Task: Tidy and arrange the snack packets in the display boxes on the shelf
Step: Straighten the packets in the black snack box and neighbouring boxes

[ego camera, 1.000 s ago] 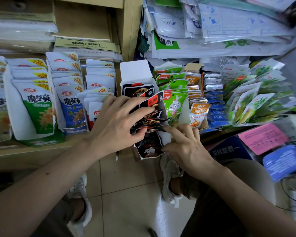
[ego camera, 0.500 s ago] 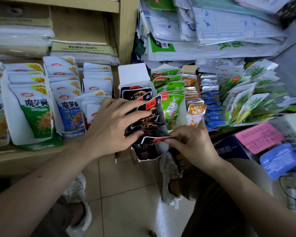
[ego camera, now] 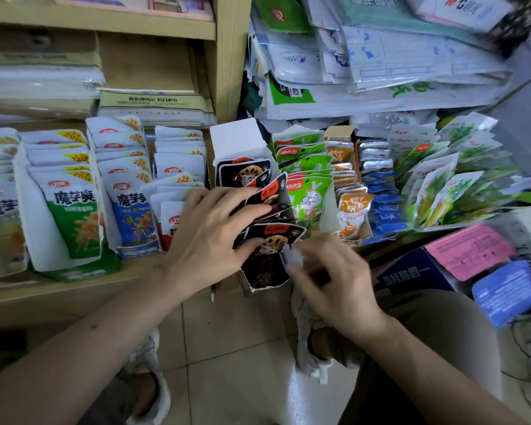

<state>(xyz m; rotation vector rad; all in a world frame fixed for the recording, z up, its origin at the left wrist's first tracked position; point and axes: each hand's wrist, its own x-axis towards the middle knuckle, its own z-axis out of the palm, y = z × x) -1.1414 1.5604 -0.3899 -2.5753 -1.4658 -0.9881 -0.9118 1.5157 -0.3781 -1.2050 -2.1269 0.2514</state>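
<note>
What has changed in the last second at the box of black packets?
The right hand, which pinched a black packet lying flat at the box front, has sunk slightly and is blurred; its grip is unclear. That front packet now stands showing its face. The left hand keeps holding the black packets behind it; the display box stayed put.

Glossy plastic snack packets point(ego camera: 269, 240); matt card box point(ego camera: 238, 139); wood-look shelf point(ego camera: 59, 294).
</note>
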